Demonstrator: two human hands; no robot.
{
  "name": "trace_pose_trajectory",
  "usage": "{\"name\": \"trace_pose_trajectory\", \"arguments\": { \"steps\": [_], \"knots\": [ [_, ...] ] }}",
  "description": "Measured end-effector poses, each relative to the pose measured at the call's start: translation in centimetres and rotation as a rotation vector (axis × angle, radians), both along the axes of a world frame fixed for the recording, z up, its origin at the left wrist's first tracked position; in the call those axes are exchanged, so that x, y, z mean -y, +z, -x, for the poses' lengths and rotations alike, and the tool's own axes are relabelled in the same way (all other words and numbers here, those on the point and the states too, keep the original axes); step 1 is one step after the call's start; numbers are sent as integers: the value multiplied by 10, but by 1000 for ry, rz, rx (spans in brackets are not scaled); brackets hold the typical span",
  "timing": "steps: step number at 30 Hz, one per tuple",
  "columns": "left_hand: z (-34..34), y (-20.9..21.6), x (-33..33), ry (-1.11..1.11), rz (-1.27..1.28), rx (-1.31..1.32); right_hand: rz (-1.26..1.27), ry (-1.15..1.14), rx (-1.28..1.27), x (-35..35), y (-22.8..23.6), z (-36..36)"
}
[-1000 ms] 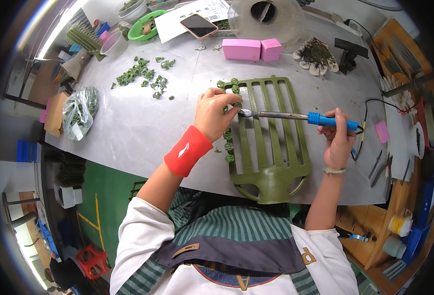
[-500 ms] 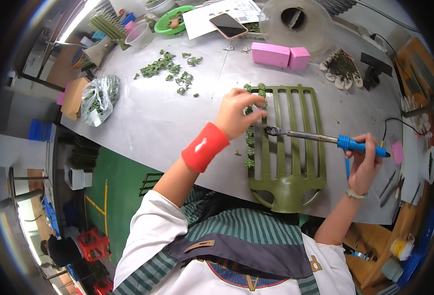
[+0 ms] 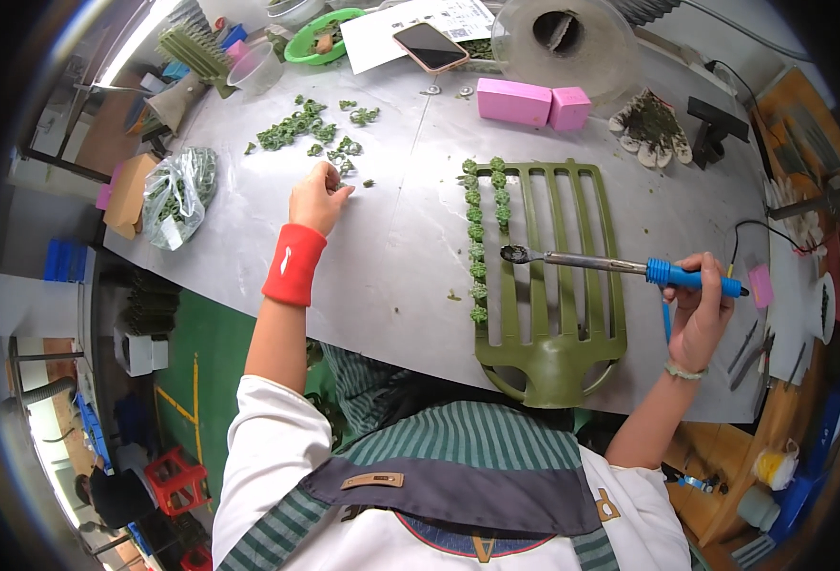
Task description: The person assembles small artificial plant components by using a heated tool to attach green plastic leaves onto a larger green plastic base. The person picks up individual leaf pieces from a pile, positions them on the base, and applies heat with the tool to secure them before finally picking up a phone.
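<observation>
My right hand (image 3: 696,319) is wrapped round the blue handle of a soldering iron (image 3: 591,263). Its metal shaft points left, and its dark, spoon-shaped tip is over an olive-green slotted plastic frame (image 3: 546,366). Small green artificial leaf rosettes (image 3: 477,249) line the frame's left bar, with a shorter row on the upper part of the bar beside it. To the left, my left hand (image 3: 316,200) reaches to the near edge of a scatter of loose rosettes (image 3: 296,126). Its fingers are bent, with the thumb apart, and nothing shows between them.
A bag of greenery (image 3: 180,198) lies at the left beside a cardboard piece (image 3: 132,195). Pink blocks (image 3: 515,102), a phone (image 3: 431,48), a green basket (image 3: 298,48) and a soiled glove (image 3: 650,130) lie toward the back. Hand tools (image 3: 748,357) are at the right.
My left hand has moved away from the frame, leftward to the loose rosettes. The right hand keeps the soldering iron over the frame, nearly unmoved.
</observation>
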State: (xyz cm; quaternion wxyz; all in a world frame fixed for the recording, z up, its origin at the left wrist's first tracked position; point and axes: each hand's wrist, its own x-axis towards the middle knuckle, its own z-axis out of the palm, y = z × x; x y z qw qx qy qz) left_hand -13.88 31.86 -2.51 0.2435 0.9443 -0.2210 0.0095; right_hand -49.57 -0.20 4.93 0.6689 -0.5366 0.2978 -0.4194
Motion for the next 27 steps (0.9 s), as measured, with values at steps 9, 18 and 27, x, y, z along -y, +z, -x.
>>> {"name": "trace_pose_trajectory", "arguments": {
  "steps": [9,18,27],
  "knots": [
    [133,47,83,-447,554,-456,-9,-1,14,3,-7,7],
    [151,21,118,-546,222,152,-46,0,40,3,-26,1],
    [146,16,117,-569,167,178,13,-7,16,5,-16,9]
  ]
}}
